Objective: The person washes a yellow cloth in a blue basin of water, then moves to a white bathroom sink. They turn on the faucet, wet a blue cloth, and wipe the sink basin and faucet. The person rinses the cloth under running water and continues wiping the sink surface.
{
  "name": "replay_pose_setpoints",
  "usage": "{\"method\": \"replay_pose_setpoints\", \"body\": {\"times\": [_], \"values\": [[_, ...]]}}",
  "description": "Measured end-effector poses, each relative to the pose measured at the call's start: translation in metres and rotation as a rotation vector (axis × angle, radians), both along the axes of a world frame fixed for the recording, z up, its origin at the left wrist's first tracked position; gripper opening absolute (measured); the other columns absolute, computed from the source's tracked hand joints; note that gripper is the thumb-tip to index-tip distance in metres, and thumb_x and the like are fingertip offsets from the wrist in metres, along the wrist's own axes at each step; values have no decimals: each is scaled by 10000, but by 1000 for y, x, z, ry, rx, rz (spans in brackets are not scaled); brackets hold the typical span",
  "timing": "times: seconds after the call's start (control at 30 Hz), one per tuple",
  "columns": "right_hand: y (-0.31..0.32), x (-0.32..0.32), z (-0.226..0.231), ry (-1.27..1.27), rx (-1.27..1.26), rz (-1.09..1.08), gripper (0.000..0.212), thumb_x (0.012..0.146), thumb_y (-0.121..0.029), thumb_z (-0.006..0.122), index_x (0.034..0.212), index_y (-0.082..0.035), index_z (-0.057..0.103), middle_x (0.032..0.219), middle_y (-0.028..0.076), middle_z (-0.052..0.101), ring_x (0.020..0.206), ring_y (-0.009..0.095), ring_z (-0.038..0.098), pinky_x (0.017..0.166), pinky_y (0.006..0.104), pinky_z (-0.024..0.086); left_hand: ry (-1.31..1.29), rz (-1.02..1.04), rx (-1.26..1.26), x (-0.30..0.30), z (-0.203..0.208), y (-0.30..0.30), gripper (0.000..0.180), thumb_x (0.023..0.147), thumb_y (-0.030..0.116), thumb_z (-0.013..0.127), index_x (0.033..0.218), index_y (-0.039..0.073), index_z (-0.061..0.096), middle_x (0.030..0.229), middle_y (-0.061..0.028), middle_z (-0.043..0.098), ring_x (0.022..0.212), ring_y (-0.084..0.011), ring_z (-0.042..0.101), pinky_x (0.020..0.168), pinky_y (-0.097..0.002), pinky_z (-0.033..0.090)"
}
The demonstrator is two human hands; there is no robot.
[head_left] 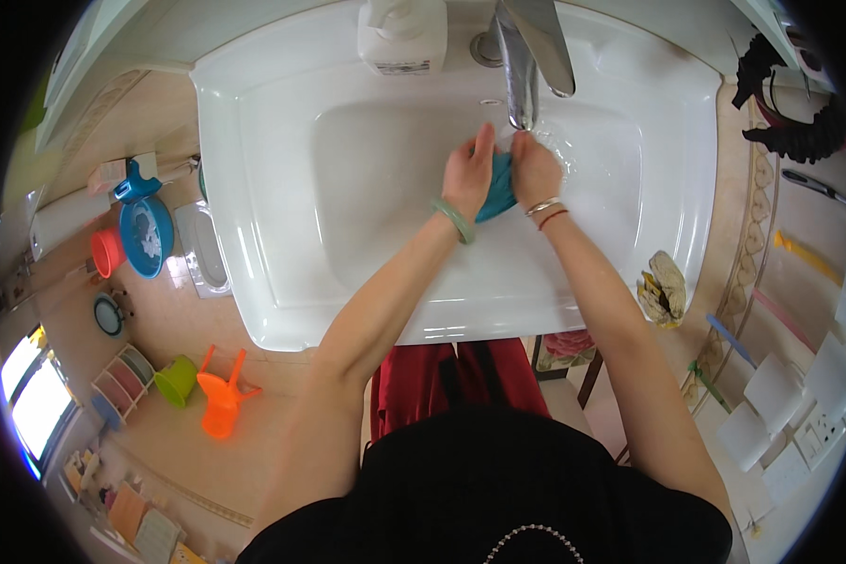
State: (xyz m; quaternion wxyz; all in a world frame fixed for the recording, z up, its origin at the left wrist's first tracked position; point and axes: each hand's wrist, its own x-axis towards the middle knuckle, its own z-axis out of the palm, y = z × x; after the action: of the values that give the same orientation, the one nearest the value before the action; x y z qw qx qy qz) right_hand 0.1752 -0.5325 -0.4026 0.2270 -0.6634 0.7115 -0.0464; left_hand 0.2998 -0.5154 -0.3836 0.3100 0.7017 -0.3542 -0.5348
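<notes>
Teal cloth (498, 195) is held up between the two hands, over the hollow of the white basin (367, 197); long axis slants from far right to near left. Left hand (468, 179): cloth lies immediately to its right, touching; thumb raised toward the chrome tap (539, 52), other fingertips hidden, so grip cannot be told. Right hand (537, 171): fingers curled in beside the cloth's far end, just below the spout; tips hidden, pinch not confirmed. Neither hand is clearly nearer. Surface, left to right: glossy, white pump bottle (402, 42) on the back ledge; splashing water (568, 155) beside the right hand; crumpled cream-and-yellow bundle (664, 287) at the near right corner. Room, left to right: red bucket (106, 252), blue tub (151, 267), green bin (177, 381), orange stool (224, 395); white switch plate (818, 434) far right.
</notes>
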Motion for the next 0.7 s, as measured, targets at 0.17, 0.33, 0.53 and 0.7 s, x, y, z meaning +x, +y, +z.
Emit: {"method": "replay_pose_setpoints", "body": {"times": [0.17, 0.33, 0.53, 0.7], "values": [[17, -61, 7, 452, -148, 246, 241, 845, -308, 598, 963, -97, 593, 1006, 107, 624, 952, 298, 573, 769, 438, 446, 20, 127, -319, 31, -25, -5, 395, 945, 356, 526, 1175, 37, 565, 1127, -161, 633, 1024, -328, 598, 882, -392, 451], [3, -25, -5, 135, -273, 253, 335, 793, -268, 695, 1059, -112, 565, 994, 97, 633, 951, 291, 586, 775, 429, 446, -184, 182, -35, 32, -67, 38, 469, 918, 341, 577, 1300, 81, 491, 1199, -102, 581, 1029, -282, 585, 905, -376, 458], [37, 24, 12, -533, -177, 158, 237, 884, -246, 615, 1041, -75, 568, 850, 142, 651, 730, 350, 626, 622, 409, 490, 819, 406, 221, 14, -26, 38, 491, 967, 335, 499, 1349, 35, 423, 1243, -86, 546, 995, -196, 580, 836, -287, 490], [76, 58, 74, -593, -142, 282, 176, 894, -214, 602, 836, -52, 562, 805, 115, 642, 686, 322, 610, 579, 383, 460, 1389, 447, 284, 14, -83, 31, 321, 954, 395, 521, 1031, 86, 554, 933, -23, 564, 779, -170, 554, 709, -300, 490]]}}
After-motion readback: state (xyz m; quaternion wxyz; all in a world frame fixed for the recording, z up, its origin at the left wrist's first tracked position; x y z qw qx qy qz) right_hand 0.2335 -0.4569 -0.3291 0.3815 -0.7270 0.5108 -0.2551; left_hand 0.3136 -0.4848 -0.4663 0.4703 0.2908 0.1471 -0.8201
